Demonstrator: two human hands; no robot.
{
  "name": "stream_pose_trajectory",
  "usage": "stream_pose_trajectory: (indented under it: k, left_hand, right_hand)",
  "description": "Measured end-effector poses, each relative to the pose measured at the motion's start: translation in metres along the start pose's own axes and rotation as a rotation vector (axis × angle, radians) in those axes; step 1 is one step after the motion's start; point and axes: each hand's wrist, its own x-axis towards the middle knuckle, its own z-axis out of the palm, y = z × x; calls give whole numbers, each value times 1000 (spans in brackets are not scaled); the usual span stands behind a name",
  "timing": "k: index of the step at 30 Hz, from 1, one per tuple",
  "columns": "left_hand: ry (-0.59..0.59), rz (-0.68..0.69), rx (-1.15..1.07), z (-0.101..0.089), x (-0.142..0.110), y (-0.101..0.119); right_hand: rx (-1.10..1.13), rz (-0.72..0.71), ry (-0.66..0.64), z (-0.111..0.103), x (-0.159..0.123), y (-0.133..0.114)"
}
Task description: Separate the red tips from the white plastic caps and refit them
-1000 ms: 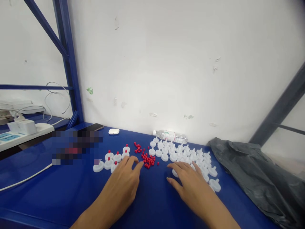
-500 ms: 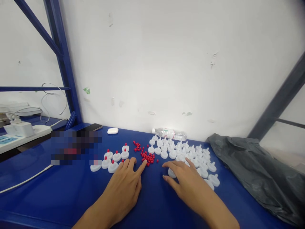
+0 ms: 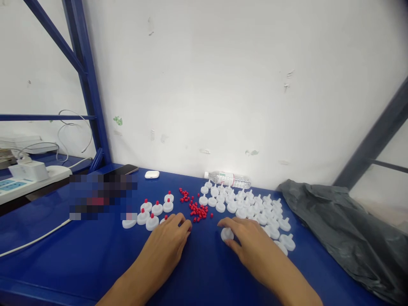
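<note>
- White plastic, thin-walled by the look of it: the spouted lid [image 3: 227, 234] sits at the right hand's [image 3: 251, 238] fingertips, low over the blue table [image 3: 207, 272], just off the near left side of the cluster of white lids [image 3: 220, 207].
- From where I stand, that hand's thumb and forefinger are closed about the lid, one at its near edge, one at its far edge.
- I'd expect it to be light and fairly stiff, perhaps a little slick; the round rim looks the surest hold, the narrow spout the part likeliest to bend.
- Its long axis should run from the middle of the disc out along the spout, but I can't make out which way the spout points.
- Spouts in the cluster point mostly upward; the finished-looking lids [image 3: 152, 223] at left stand upright, red tips on top.
- The left hand [image 3: 168, 240] is curled beside the loose red caps [image 3: 199, 211], small and probably hard; whether its fingers pinch one, I can't tell.
</note>
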Motion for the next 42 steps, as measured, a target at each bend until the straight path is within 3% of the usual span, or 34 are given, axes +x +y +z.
stream_pose_trajectory:
  k: [8, 15, 21, 31, 42]
  left_hand:
    - [111, 17, -127, 2, -7, 2]
    - [231, 82, -395, 7, -6, 1]
    - [311, 117, -577, -3, -5, 5]
    - [164, 37, -767, -17, -8, 10]
    - [205, -55, -919, -20, -8, 9]
  right_hand:
    - [215, -70, 9, -4, -4, -10]
    - [229, -73, 20, -4, -6, -10]
    - [229, -81, 4, -2, -7, -14]
    - [271, -158, 28, -5, -9, -25]
    - [213, -196, 140, -9, -5, -23]
